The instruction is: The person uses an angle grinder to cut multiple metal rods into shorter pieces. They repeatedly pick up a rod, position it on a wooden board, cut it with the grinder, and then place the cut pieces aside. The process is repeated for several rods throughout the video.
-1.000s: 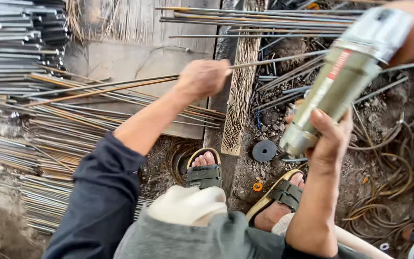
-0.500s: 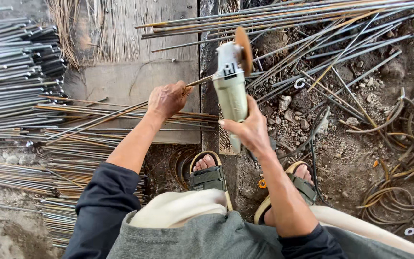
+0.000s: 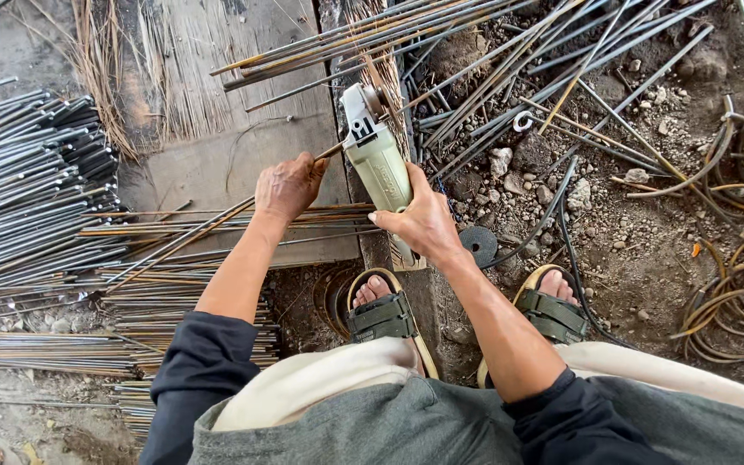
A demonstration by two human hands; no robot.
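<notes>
Rod piles: my cut steel rods lay stacked at my left on the ground.
Board: a worn wooden board lay under my work.
Grinder: my right hand was clamped round the green angle grinder, its disc at the rod.
Rod: my left hand was closed on one thin rod across the board.
Spare disc: a dark disc lay just beside my right wrist.
</notes>
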